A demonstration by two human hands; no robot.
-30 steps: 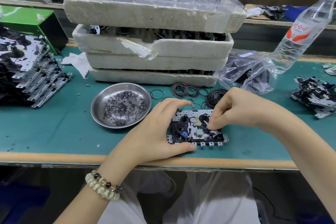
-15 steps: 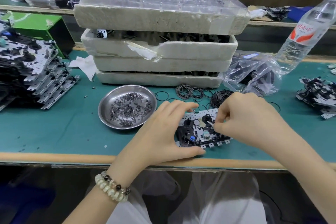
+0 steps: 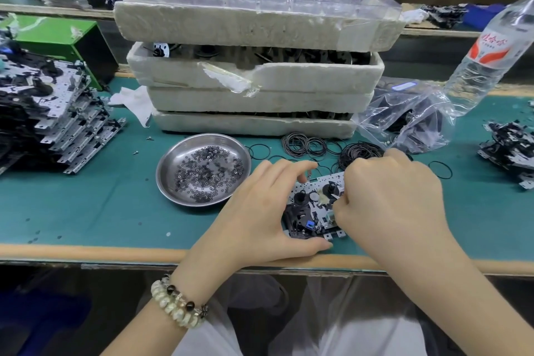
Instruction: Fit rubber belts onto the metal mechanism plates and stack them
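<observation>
A metal mechanism plate [image 3: 310, 211] with black spindles and a small blue part lies on the green mat near the front edge. My left hand [image 3: 260, 211] grips its left side, thumb along the near edge and fingers arched over the far edge. My right hand [image 3: 387, 196] covers the plate's right part with curled fingers pinching at something by the right spindle; the fingertips hide what it is. Loose black rubber belts [image 3: 306, 143] lie in a pile just behind the plate. A tall stack of finished plates [image 3: 49, 113] stands at the far left.
A steel dish of tiny washers [image 3: 202, 170] sits left of the plate. Stacked foam trays [image 3: 254, 72] fill the back, with a clear plastic bag [image 3: 410, 115], a water bottle [image 3: 488, 55] and more plates [image 3: 508, 150] at the right. A green box [image 3: 57, 37] stands back left.
My right hand has shifted down over the plate's right side and now hides more of it. The left hand keeps its hold; the plate has tilted slightly.
</observation>
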